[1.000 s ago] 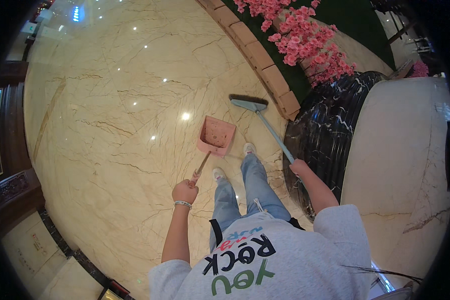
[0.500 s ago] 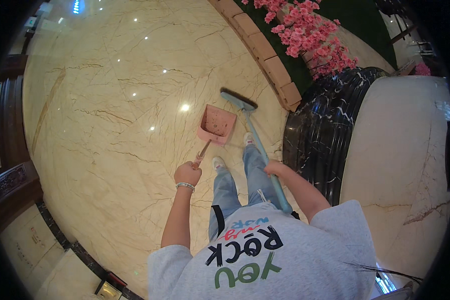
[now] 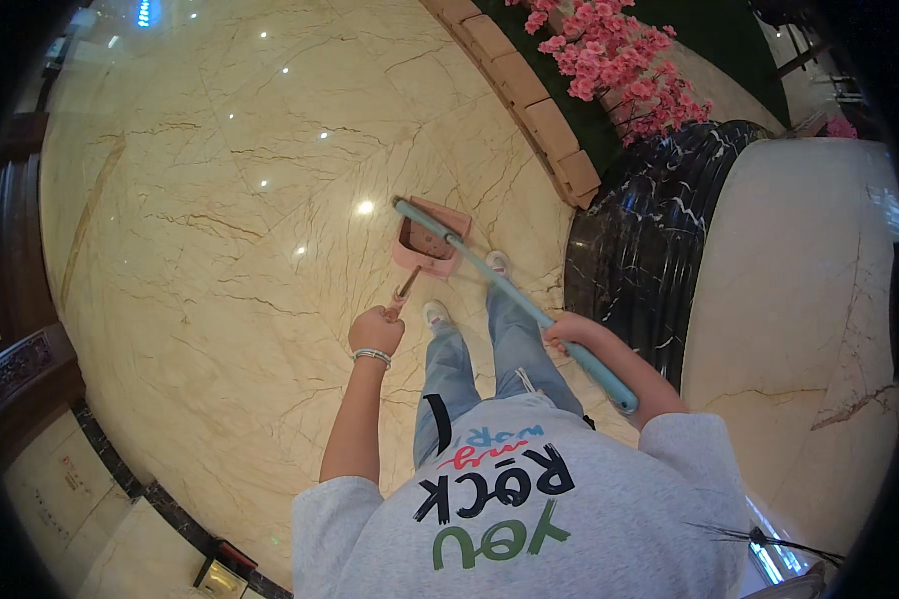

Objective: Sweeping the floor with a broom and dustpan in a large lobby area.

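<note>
My left hand (image 3: pixel 377 332) is closed round the handle of a pink dustpan (image 3: pixel 440 264), which is on or just above the marble floor ahead of my feet. Small dark specks show inside its pan. My right hand (image 3: pixel 575 332) grips the pole of a light blue broom (image 3: pixel 510 289), with the pole's thick end reaching back past my wrist. The broom's head (image 3: pixel 423 216) lies across the far part of the dustpan and hides some of it. Whether the bristles touch the pan cannot be made out.
Glossy cream marble floor (image 3: pixel 220 250) spreads ahead and to the left. A tan brick edging (image 3: pixel 529 95) with pink blossoms (image 3: pixel 619 65) curves along the far right. A black marble column base (image 3: pixel 639 240) stands close on my right. Dark wooden panelling (image 3: pixel 25 250) lines the left.
The broom's head has swung left from beside the dustpan to over it. My right hand has shifted slightly right, and the pole now slants more. The dustpan has barely moved.
</note>
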A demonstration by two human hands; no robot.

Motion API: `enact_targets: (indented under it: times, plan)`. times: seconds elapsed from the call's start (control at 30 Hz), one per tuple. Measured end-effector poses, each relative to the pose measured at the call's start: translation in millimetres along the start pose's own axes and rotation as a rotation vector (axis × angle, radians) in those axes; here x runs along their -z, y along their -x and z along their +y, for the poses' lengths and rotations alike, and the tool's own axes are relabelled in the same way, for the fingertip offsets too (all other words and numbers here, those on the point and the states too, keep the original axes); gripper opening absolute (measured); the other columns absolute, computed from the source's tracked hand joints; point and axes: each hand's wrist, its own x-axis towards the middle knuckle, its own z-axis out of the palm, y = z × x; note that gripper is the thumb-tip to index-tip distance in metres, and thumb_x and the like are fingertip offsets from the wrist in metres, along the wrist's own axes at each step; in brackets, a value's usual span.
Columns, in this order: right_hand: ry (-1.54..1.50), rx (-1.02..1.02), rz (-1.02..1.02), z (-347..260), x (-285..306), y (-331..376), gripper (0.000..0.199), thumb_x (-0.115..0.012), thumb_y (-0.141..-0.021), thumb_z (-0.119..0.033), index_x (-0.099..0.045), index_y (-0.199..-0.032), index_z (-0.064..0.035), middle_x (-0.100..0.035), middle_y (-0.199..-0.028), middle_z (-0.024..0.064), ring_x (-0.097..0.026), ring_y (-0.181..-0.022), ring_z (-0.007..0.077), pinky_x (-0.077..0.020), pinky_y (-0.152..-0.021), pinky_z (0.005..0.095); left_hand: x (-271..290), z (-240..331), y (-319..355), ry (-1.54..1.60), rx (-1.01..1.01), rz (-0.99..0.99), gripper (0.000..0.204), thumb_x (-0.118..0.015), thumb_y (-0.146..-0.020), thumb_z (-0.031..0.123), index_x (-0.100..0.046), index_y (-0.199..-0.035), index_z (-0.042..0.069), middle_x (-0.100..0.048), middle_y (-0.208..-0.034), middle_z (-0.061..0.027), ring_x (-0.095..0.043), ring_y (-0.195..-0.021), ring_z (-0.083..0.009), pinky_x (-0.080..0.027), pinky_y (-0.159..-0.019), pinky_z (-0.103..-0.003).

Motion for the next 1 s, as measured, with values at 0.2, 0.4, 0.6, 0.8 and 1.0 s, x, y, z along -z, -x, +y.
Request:
enact_targets:
  times: [0.2, 0.4, 0.6, 0.8, 1.0]
  plan:
    - [0.039, 0.138, 0.222, 5, 21, 18, 0.013, -0.055, -0.059, -0.011, -0.054, -0.059, 0.0016, -0.053, -0.051, 0.0104, -0.052, -0.043, 0.0163, -0.0413, -0.040, 0.0291, -3, -1, 1, -0.087, -0.097, 0.027, 0.020, -0.048, -0.064, 0.023, -0.055, -0.062, 0.004, -0.056, -0.062, -0.0174, -0.054, -0.060, -0.0330, -0.043, -0.054, -0.041]
    - [0.015, 0.140, 0.472, 19, 59, -43, 0.010, -0.052, -0.061, -0.006, -0.047, -0.058, 0.0030, -0.048, -0.046, 0.0089, -0.048, -0.038, 0.0168, -0.0375, -0.036, 0.0310, 12, 16, -8, -0.182, -0.192, -0.051, 0.017, -0.050, -0.060, 0.020, -0.055, -0.062, 0.004, -0.056, -0.062, -0.0159, -0.055, -0.060, -0.0311, -0.043, -0.054, -0.039]
    - [0.079, -0.207, 0.407, -40, 57, -32, 0.007, -0.050, -0.062, -0.006, -0.051, -0.062, 0.0012, -0.050, -0.049, 0.0090, -0.048, -0.040, 0.0184, -0.0378, -0.037, 0.0335, 14, 1, -13, -0.188, -0.193, -0.077, 0.017, -0.051, -0.060, 0.021, -0.056, -0.063, 0.005, -0.057, -0.063, -0.0153, -0.055, -0.061, -0.0301, -0.044, -0.055, -0.038]
    - [-0.161, -0.056, 0.171, 10, -1, -83, 0.005, -0.050, -0.065, -0.006, -0.051, -0.065, -0.0014, -0.050, -0.055, 0.0071, -0.051, -0.047, 0.0175, -0.0398, -0.040, 0.0340, 12, 20, -15, -0.168, -0.226, -0.040, 0.017, -0.049, -0.062, 0.021, -0.056, -0.063, 0.005, -0.056, -0.062, -0.0159, -0.055, -0.061, -0.0304, -0.044, -0.055, -0.039]
    - [0.149, -0.101, 0.120, -35, -71, -27, 0.007, -0.051, -0.063, -0.008, -0.052, -0.063, -0.0013, -0.051, -0.054, 0.0066, -0.049, -0.045, 0.0173, -0.0366, -0.039, 0.0332, 11, 11, -12, -0.154, -0.234, -0.040, 0.020, -0.047, -0.064, 0.022, -0.057, -0.064, 0.005, -0.057, -0.064, -0.0162, -0.055, -0.062, -0.0309, -0.044, -0.055, -0.039]
